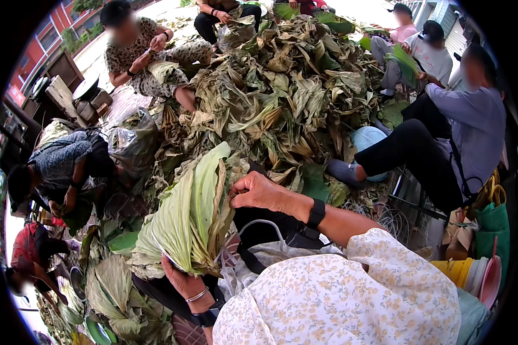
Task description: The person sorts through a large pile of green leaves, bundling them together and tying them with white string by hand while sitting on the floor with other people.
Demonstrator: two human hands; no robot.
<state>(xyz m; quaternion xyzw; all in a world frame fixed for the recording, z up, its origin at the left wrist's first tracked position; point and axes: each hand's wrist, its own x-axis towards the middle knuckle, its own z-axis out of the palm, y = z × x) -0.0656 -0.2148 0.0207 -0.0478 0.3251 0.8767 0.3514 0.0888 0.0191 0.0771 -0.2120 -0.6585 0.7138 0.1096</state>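
Note:
A fanned bundle of large folded leaves [183, 215], pale green with browned edges and probably lotus, rests over my lap. My left hand [183, 278] grips its narrow gathered end from below, the fingers partly hidden behind the leaves. At the bundle's right edge, the thumb and bent fingers of my right hand [257, 192] pinch a dry leaf margin. Just beyond the bundle rises a big heap of withered leaves [285, 90]. A thin strip of clear plastic [228, 276] hangs beside the gathered stalk end.
Several people sit around the heap, one close on the right with a shoe [345, 170] near it. A light-blue round object [369, 140] lies behind that leg. A filled plastic bag [134, 140] stands left. More leaf bundles [112, 284] lie lower left; buckets [457, 271] stand right.

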